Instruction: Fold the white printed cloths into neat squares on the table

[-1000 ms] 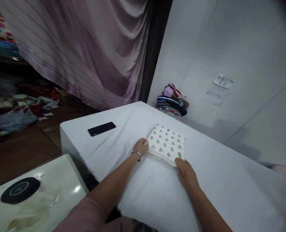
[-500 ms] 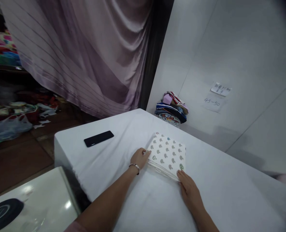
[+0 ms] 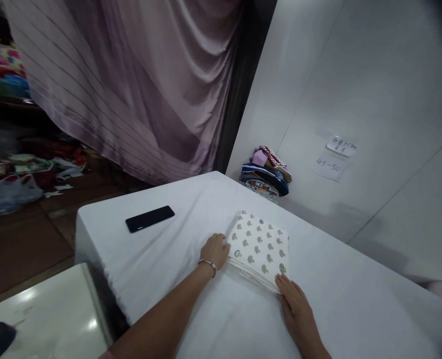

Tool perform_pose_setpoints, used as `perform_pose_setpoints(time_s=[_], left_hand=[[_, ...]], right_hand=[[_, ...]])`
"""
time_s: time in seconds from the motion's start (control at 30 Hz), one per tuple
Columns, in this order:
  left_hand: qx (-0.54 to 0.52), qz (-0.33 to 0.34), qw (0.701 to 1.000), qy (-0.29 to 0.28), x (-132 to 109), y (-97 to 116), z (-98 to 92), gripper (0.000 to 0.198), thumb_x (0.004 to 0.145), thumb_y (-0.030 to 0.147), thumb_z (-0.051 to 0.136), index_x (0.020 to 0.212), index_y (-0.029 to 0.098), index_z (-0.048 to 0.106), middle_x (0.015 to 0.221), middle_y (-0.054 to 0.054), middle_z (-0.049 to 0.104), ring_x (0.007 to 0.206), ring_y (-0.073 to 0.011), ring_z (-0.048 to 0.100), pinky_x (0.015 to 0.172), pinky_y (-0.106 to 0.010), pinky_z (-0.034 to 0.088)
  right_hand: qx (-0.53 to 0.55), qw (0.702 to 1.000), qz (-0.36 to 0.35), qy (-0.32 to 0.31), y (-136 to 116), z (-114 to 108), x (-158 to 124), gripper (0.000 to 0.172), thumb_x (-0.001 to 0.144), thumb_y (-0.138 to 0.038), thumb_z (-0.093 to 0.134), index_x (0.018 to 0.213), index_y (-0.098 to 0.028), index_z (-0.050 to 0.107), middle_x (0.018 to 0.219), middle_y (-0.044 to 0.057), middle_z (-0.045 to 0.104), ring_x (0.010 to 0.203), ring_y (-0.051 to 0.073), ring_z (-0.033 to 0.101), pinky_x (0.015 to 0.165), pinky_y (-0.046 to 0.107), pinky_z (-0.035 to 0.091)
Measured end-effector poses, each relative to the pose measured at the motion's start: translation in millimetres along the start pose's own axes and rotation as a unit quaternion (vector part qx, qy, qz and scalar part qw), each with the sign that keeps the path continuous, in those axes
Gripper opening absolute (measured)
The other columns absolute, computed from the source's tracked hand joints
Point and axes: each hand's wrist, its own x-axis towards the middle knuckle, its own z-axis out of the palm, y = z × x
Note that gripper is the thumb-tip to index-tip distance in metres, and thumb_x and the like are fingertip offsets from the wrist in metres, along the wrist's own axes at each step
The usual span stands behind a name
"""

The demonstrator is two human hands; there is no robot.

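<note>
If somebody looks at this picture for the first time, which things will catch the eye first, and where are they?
First comes the folded cloth with a mushroom print, in the middle of the white table; the left hand touches its left edge and the right hand its near corner. A black phone lies farther left on the table. Behind hangs a big purple curtain, and a pile of clothes sits by the wall.

Back room of a textile shop — draped curtain, stacked fabrics, wall note reading 45-50, cloth-covered desk.
</note>
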Motion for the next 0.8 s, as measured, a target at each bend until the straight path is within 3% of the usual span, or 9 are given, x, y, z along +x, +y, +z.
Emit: perform_pose_setpoints(time_s=[0.13, 0.23, 0.37, 0.5, 0.63, 0.8], left_hand=[[0.030, 0.182, 0.980, 0.070, -6, 21, -3.2, 0.042, 0.084, 0.031, 0.044, 0.125, 0.021, 0.044, 0.136, -0.006, 0.041, 0.128, -0.0205, 0.030, 0.107, -0.037, 0.021], [0.063, 0.260, 0.963, 0.025, -4, 32, 3.5, 0.050, 0.085, 0.040, 0.043, 0.131, 0.022, 0.039, 0.145, -0.005, 0.028, 0.136, -0.0217, 0.015, 0.111, -0.042, 0.007], [0.085, 0.222, 0.969, -0.073, 3, 22, 23.0, 0.052, 0.085, 0.047, 0.038, 0.131, 0.021, 0.040, 0.145, -0.006, 0.030, 0.136, -0.0239, 0.014, 0.110, -0.048, 0.010], [0.084, 0.218, 0.970, -0.065, 6, 10, 35.7, 0.053, 0.086, 0.047, 0.033, 0.132, 0.022, 0.039, 0.146, -0.005, 0.027, 0.137, -0.0230, 0.010, 0.110, -0.048, 0.010], [0.084, 0.213, 0.971, -0.063, 6, 11, 36.5, 0.052, 0.086, 0.047, 0.034, 0.131, 0.022, 0.040, 0.146, -0.005, 0.027, 0.137, -0.0231, 0.010, 0.110, -0.048, 0.011], [0.079, 0.218, 0.971, -0.060, 5, 12, 37.0, 0.053, 0.085, 0.047, 0.035, 0.132, 0.022, 0.040, 0.145, -0.005, 0.028, 0.137, -0.0237, 0.011, 0.109, -0.049, 0.012]], right_hand=[[-0.011, 1.000, -0.001, -0.003, 0, 0, 2, 0.046, 0.088, -0.017, 0.038, 0.133, -0.026, 0.041, 0.128, 0.004, 0.052, 0.118, 0.022, 0.048, 0.095, 0.043, 0.044], [-0.010, 1.000, 0.002, -0.015, -2, -4, 3, 0.044, 0.088, -0.017, 0.039, 0.130, -0.025, 0.044, 0.128, 0.005, 0.053, 0.118, 0.022, 0.048, 0.095, 0.043, 0.044], [0.018, 0.997, 0.027, -0.071, -6, -18, 10, 0.041, 0.088, -0.023, 0.040, 0.128, -0.023, 0.048, 0.127, 0.007, 0.053, 0.119, 0.023, 0.047, 0.098, 0.049, 0.039], [0.055, 0.989, 0.072, -0.118, -14, -38, 36, 0.037, 0.089, -0.034, 0.041, 0.121, -0.024, 0.054, 0.122, 0.009, 0.057, 0.118, 0.026, 0.048, 0.102, 0.055, 0.030], [0.057, 0.994, 0.063, -0.070, -24, -42, 95, 0.040, 0.090, -0.037, 0.038, 0.124, -0.021, 0.052, 0.131, 0.010, 0.049, 0.126, 0.025, 0.039, 0.104, 0.051, 0.027], [0.038, 0.994, 0.074, -0.065, -16, -12, 173, 0.052, 0.089, -0.042, 0.037, 0.134, -0.017, 0.039, 0.144, 0.011, 0.030, 0.134, 0.025, 0.021, 0.105, 0.046, 0.025]])
